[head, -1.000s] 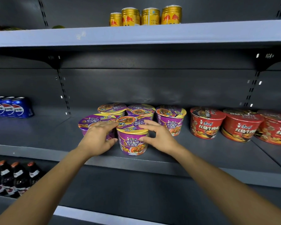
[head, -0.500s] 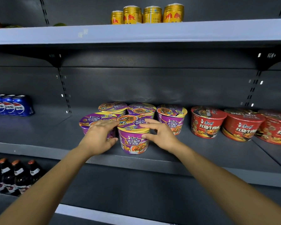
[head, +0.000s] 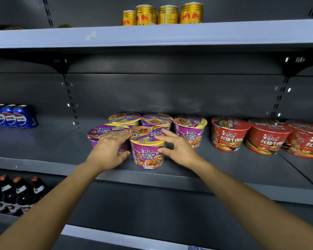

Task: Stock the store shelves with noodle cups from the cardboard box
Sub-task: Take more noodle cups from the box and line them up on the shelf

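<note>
While the front purple cup [head: 148,155] is being settled near the front edge of the middle shelf [head: 233,170], it is seen standing upright with its label turned outward, presumably so that it can be read from the aisle. It is bracketed from both sides. The right hand [head: 178,148] is laid over its rim, fingers curled onto the lid and the thumb pressed against the wall below, so a light pinching hold is judged there. The left hand [head: 108,147] is held flatter: its straight fingers reach across the neighbouring purple cup [head: 99,131] to touch the front cup's lid, and nothing is clasped by it; it seems to be used as a steadying guide. Just behind, a back row of purple cups [head: 156,120] is packed side by side, and the front cup is tucked close against them, probably to keep one flavour grouped. To the right, set apart by a gap, red noodle cups [head: 229,134] are lined up. Blue cola cans [head: 13,117] are stacked far left, gold cans [head: 163,14] stand on the upper shelf [head: 170,34], and dark bottles [head: 16,192] are seen below. The cardboard box is not in view.
</note>
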Demonstrator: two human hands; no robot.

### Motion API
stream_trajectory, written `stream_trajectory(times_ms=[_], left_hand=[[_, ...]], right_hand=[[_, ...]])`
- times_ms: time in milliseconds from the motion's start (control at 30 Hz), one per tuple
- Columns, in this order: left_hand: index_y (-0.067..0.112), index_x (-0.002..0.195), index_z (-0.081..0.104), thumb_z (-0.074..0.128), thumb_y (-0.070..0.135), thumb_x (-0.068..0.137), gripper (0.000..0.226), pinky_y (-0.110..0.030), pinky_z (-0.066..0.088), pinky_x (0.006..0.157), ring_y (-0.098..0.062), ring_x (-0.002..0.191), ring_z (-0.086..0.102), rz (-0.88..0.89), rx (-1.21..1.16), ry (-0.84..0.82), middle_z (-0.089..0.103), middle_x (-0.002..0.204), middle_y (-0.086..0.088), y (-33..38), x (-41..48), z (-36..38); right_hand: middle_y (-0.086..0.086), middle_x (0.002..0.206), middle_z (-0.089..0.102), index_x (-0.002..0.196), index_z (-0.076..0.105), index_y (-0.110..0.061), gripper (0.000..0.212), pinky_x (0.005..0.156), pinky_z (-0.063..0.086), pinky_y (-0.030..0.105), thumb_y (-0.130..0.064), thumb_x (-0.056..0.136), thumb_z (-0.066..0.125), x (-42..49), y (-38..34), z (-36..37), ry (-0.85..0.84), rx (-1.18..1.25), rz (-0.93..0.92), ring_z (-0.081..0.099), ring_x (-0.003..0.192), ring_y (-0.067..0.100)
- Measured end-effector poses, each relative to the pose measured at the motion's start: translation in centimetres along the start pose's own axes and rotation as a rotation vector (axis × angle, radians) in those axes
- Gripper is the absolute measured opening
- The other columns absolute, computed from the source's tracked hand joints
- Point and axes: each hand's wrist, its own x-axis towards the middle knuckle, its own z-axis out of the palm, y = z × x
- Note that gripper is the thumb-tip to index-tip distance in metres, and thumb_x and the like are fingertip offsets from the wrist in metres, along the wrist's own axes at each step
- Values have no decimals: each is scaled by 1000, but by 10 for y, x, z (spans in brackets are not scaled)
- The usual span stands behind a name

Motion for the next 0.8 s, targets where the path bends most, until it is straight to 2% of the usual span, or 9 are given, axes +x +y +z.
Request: stream_trajectory(times_ms=[133,233,367,633,700,800], left_hand=[[22,145,36,63,26,86,65,-35,17,119,-15,141,30,-29,63,4,38,150,1,7,-2,-1],[22,146,34,61,24,88,64,-34,7,118,-16,144,23,-57,75,43,34,152,2,17,-5,1],[19,144,38,63,23,87,62,-36,11,119,-18,144,24,-55,51,94,36,151,-1,35,-10,0],[20,143,41,60,24,88,58,-35,14,118,-18,144,24,-33,61,107,38,150,0,88,-35,-5],[19,143,41,59,24,90,56,-35,14,118,-18,144,23,-40,62,109,38,150,0,104,-44,-7],[17,142,42,58,24,90,54,-39,17,118,-20,143,26,-51,57,101,40,149,-2,129,-62,-7]], right_hand=[[-7,155,27,142,41,-33,65,102,18,18,-20,85,70,-10,-2,-4,-3,-10,-10,24,142,10],[-4,154,29,144,37,-31,68,103,15,19,-22,85,69,-17,-3,-8,27,-29,-20,23,142,11],[-3,154,28,145,35,-29,69,106,16,21,-22,86,69,-29,-1,-12,48,-21,-11,22,143,12],[-3,153,30,145,37,-26,68,106,13,14,-21,85,69,-68,-2,-26,28,-34,-76,22,142,8],[-3,154,29,144,37,-28,69,107,15,16,-22,85,70,-81,-3,-31,10,-28,-88,22,143,10],[-3,153,30,144,39,-26,67,106,15,13,-22,84,70,-102,-1,-36,-10,-24,-108,24,142,11]])
